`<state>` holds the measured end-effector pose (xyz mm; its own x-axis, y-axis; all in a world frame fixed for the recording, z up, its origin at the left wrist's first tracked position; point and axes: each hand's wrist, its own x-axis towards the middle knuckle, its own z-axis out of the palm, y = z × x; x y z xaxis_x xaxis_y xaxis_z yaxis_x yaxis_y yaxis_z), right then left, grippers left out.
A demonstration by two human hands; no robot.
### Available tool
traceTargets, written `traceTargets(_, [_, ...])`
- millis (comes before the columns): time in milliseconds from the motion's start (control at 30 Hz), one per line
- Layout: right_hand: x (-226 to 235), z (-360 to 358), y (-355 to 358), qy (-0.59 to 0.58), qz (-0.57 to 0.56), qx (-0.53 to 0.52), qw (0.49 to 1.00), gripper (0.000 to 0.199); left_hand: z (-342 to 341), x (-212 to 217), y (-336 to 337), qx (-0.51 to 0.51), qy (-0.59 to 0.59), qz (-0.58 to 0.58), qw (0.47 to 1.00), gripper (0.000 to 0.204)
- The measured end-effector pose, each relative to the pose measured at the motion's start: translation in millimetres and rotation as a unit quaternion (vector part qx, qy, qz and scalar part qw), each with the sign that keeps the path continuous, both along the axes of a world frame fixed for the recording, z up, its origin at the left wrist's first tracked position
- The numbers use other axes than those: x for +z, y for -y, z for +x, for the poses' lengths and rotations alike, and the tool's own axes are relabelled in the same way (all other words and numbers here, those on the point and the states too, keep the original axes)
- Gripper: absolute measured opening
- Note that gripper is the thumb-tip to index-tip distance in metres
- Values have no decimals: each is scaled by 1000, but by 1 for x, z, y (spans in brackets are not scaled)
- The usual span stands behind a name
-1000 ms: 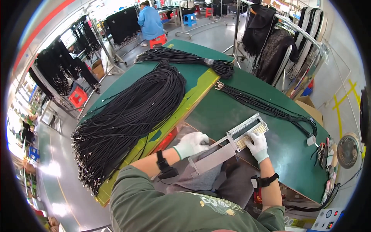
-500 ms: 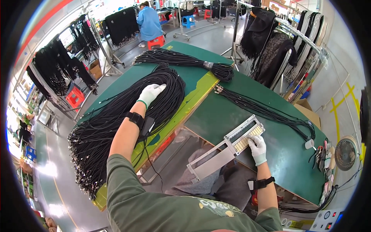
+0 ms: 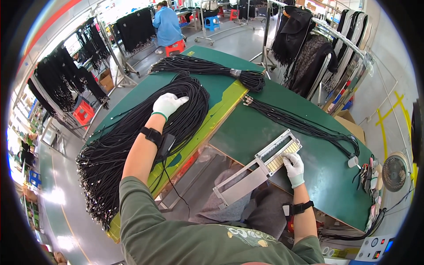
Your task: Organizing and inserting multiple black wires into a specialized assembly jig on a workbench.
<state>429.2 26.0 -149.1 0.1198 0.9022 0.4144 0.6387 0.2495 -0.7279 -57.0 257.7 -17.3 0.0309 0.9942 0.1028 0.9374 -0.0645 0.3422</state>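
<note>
My left hand [image 3: 168, 105], in a white glove, rests on the large looped bundle of black cables [image 3: 194, 95] at the left of the table. Its fingers curl in among the cables and the thumb points right; how many strands they grip is hidden. My right hand [image 3: 293, 170], also gloved, pinches the right edge of a long silver metal frame [image 3: 242, 189]. A row of pale yellowish strips [image 3: 282, 156] fills one side of its far part. The frame lies slantwise, its far end over the green table [image 3: 327, 154] and its near end over my lap.
Another cable bundle [image 3: 198, 65] lies across the back, and a thinner one [image 3: 300, 121] runs along the right. Pliers and small tools [image 3: 365, 176] sit at the right edge near a fan [image 3: 394, 171]. Racks with hanging cables [image 3: 134, 28] and a seated person in blue [image 3: 167, 25] are beyond.
My left hand has turned and shifted slightly left; its fingers are now more curled, with the thumb out. The right hand and the metal frame stay nearly in place.
</note>
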Motion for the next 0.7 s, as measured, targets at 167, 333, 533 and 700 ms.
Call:
traceTargets(167, [0, 3, 1, 8, -4, 15, 1000, 15, 5, 17, 12, -31, 48, -53, 997, 72])
traceTargets(333, [3, 1, 3, 0, -20, 4, 1000, 15, 33, 1, 21, -55, -93, 17, 994, 69])
traceTargets(533, [-2, 2, 4, 3, -5, 7, 1000, 14, 2, 25, 3, -2, 243, 248, 938, 56])
traceTargets(700, [0, 1, 2, -7, -17, 3, 1000, 14, -22, 18, -5, -58, 223, 86, 969, 60])
